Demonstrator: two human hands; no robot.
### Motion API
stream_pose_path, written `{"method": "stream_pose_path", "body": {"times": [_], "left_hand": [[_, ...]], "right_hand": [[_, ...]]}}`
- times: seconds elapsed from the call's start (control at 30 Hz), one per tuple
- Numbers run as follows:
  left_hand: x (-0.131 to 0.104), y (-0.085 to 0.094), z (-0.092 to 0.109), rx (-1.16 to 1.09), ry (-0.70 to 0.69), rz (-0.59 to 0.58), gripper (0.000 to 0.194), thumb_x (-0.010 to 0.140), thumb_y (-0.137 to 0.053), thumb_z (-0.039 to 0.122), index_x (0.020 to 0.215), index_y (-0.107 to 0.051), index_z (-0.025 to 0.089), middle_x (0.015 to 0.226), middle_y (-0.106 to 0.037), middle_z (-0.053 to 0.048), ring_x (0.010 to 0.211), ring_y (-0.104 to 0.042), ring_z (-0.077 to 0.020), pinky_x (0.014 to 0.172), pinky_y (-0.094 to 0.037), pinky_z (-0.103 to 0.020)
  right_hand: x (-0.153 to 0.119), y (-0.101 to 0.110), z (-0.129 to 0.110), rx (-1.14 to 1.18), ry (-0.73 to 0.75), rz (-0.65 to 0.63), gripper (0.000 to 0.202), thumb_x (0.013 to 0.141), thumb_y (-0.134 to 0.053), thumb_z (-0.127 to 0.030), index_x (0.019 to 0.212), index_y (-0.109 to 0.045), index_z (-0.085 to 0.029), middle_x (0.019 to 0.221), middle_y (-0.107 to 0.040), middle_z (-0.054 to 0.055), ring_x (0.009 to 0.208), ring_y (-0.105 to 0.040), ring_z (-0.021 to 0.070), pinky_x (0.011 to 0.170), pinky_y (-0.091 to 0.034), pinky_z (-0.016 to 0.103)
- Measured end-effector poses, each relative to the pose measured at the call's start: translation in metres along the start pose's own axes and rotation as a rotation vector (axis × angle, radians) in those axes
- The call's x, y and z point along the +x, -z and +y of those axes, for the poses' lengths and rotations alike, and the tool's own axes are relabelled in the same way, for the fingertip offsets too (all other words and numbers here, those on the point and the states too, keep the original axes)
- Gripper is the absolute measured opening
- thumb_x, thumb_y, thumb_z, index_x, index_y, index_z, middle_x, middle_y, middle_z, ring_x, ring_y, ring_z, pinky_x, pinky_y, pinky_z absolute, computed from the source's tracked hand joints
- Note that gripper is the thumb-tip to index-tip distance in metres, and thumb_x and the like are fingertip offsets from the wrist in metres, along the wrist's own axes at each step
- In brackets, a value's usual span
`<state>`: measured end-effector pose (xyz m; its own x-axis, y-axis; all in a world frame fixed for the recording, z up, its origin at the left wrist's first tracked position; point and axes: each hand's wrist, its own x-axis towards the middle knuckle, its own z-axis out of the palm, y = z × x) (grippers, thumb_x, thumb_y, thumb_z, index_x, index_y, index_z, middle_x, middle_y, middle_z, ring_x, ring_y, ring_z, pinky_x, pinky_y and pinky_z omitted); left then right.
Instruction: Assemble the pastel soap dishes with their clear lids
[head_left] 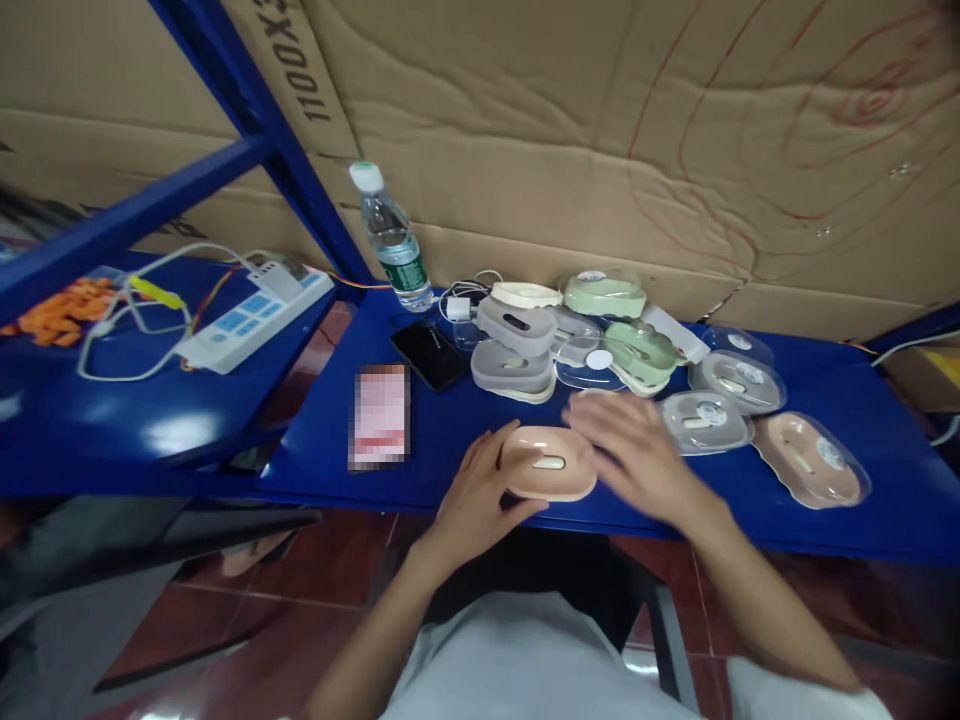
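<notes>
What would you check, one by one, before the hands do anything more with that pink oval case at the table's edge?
1. Left hand steadies the pink case: ok, fingers on its left side.
2. Right hand has a grip: cannot tell, it is blurred.
3. Case fully on the blue table: ok, though close to the front edge.
4. Case separate from the lidded pink case: ok.
5. Black phone out of the way: ok.
6. Water bottle upright: ok.

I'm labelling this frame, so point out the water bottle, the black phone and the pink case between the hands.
water bottle (393,245), head view, on its clear body above the label.
black phone (430,354), head view, middle of its dark screen.
pink case (550,463), head view, top face by the pale slot.
</notes>
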<state>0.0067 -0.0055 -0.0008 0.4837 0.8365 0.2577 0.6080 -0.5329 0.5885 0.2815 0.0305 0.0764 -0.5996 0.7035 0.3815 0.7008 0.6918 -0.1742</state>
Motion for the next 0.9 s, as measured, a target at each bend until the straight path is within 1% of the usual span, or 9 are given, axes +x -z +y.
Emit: {"method": "stream_pose_path", "body": {"times": [0.03, 0.07, 0.13, 0.2, 0.4, 0.6, 0.7, 0.8, 0.9], "left_hand": [[0.0, 0.0, 0.0, -0.018, 0.024, 0.009, 0.071, 0.095, -0.084, 0.042, 0.158, -0.051, 0.034, 0.171, -0.045, -0.013, 0.159, -0.046, -0.0347, 0.13, -0.041, -0.058], [0.0, -0.001, -0.001, -0.031, 0.048, 0.016, 0.079, 0.094, -0.085, 0.045, 0.162, -0.045, 0.034, 0.168, -0.048, -0.014, 0.157, -0.047, -0.0347, 0.129, -0.043, -0.057], [0.0, -0.003, -0.001, -0.038, 0.076, 0.014, 0.092, 0.092, -0.086, 0.05, 0.166, -0.036, 0.032, 0.165, -0.052, -0.015, 0.155, -0.05, -0.035, 0.129, -0.043, -0.057], [0.0, -0.004, -0.001, -0.026, 0.067, 0.007, 0.094, 0.091, -0.086, 0.051, 0.167, -0.034, 0.031, 0.165, -0.052, -0.015, 0.154, -0.05, -0.035, 0.13, -0.041, -0.058], [-0.001, -0.005, 0.0, -0.068, 0.069, 0.038, 0.11, 0.086, -0.091, 0.051, 0.171, -0.024, 0.034, 0.167, -0.052, -0.014, 0.156, -0.051, -0.0344, 0.132, -0.039, -0.057], [-0.004, -0.006, -0.006, -0.121, 0.129, 0.029, 0.117, 0.085, -0.092, 0.049, 0.173, -0.017, 0.035, 0.172, -0.046, -0.015, 0.159, -0.046, -0.0364, 0.131, -0.04, -0.059], [-0.005, -0.008, -0.007, -0.124, 0.132, 0.057, 0.118, 0.085, -0.093, 0.043, 0.173, -0.016, 0.035, 0.17, -0.049, -0.014, 0.158, -0.048, -0.0358, 0.129, -0.043, -0.058], [-0.006, -0.007, -0.005, -0.066, 0.062, 0.083, 0.08, 0.096, -0.083, 0.038, 0.164, -0.041, 0.035, 0.167, -0.051, -0.012, 0.154, -0.051, -0.0329, 0.127, -0.047, -0.056], [-0.006, -0.007, -0.002, -0.001, -0.058, 0.09, 0.046, 0.097, -0.082, 0.038, 0.14, -0.067, 0.032, 0.163, -0.053, -0.011, 0.151, -0.053, -0.033, 0.124, -0.049, -0.055]], "right_hand": [[-0.02, -0.011, -0.015, 0.037, 0.014, -0.101, 0.05, 0.114, -0.052, -0.046, 0.161, -0.051, -0.029, 0.162, -0.061, 0.005, 0.15, -0.054, 0.0261, 0.121, -0.042, 0.051], [-0.036, -0.021, -0.026, 0.047, 0.004, -0.131, 0.053, 0.113, -0.054, -0.047, 0.162, -0.05, -0.027, 0.16, -0.062, 0.006, 0.148, -0.056, 0.026, 0.121, -0.042, 0.051], [-0.056, -0.04, -0.04, 0.048, -0.018, -0.111, 0.05, 0.113, -0.055, -0.04, 0.161, -0.051, -0.023, 0.157, -0.065, 0.007, 0.148, -0.057, 0.0256, 0.122, -0.041, 0.052], [-0.062, -0.051, -0.042, 0.055, -0.034, -0.064, 0.045, 0.113, -0.057, -0.032, 0.157, -0.054, -0.022, 0.154, -0.067, 0.006, 0.147, -0.057, 0.0251, 0.123, -0.039, 0.052], [-0.053, -0.051, -0.035, 0.181, -0.028, 0.008, 0.04, 0.108, -0.065, -0.029, 0.149, -0.064, -0.031, 0.147, -0.073, 0.0, 0.134, -0.065, 0.0245, 0.121, -0.039, 0.053], [-0.058, -0.042, -0.027, 0.225, -0.067, 0.11, 0.038, 0.108, -0.065, -0.029, 0.146, -0.066, -0.032, 0.137, -0.078, 0.001, 0.126, -0.069, 0.0251, 0.115, -0.043, 0.053], [-0.04, -0.019, -0.006, 0.13, -0.103, 0.239, 0.034, 0.108, -0.066, -0.032, 0.141, -0.07, -0.032, 0.134, -0.079, 0.003, 0.126, -0.07, 0.027, 0.114, -0.044, 0.053], [0.007, 0.004, 0.027, 0.016, -0.133, 0.319, 0.029, 0.111, -0.062, -0.041, 0.134, -0.074, -0.029, 0.133, -0.079, 0.005, 0.125, -0.07, 0.0268, 0.114, -0.044, 0.051], [0.07, 0.014, 0.06, -0.053, -0.157, 0.234, 0.039, 0.115, -0.05, -0.051, 0.131, -0.074, -0.025, 0.133, -0.079, 0.005, 0.128, -0.066, 0.0234, 0.116, -0.04, 0.051]]}}
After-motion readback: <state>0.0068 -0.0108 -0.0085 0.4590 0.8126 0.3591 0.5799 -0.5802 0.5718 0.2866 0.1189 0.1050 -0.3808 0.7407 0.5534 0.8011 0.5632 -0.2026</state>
